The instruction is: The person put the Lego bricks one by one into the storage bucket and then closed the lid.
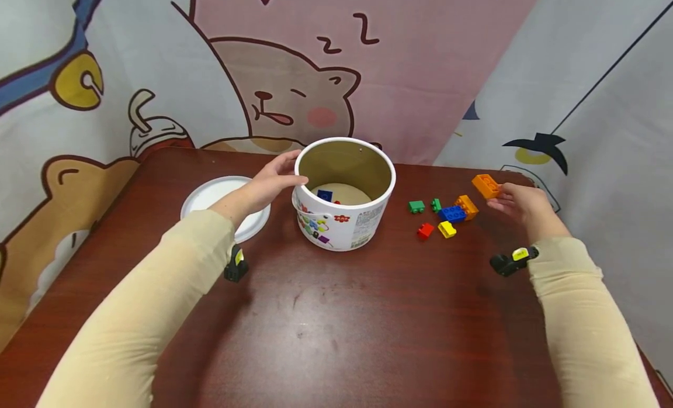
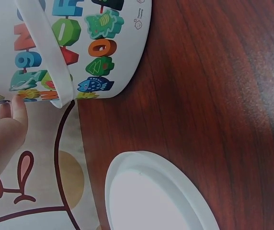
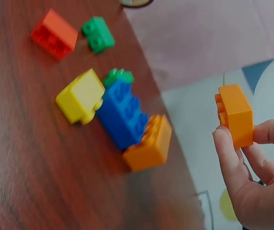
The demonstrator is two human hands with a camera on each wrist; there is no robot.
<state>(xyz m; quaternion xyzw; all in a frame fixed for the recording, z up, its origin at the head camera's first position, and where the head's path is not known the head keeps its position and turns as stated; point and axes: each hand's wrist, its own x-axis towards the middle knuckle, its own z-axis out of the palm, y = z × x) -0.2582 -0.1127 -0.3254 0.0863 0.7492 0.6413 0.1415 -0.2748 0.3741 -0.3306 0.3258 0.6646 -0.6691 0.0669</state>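
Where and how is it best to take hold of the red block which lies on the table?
Probably best: pinch the red block across two opposite smooth sides, clear of its studs, coming from above and the person's side. It lies apart from the yellow block and the larger green block, with bare table on that side, so fingers should have room.

Bear-print cloth (image 1: 399, 75) behind a reddish-brown table (image 1: 357, 314)
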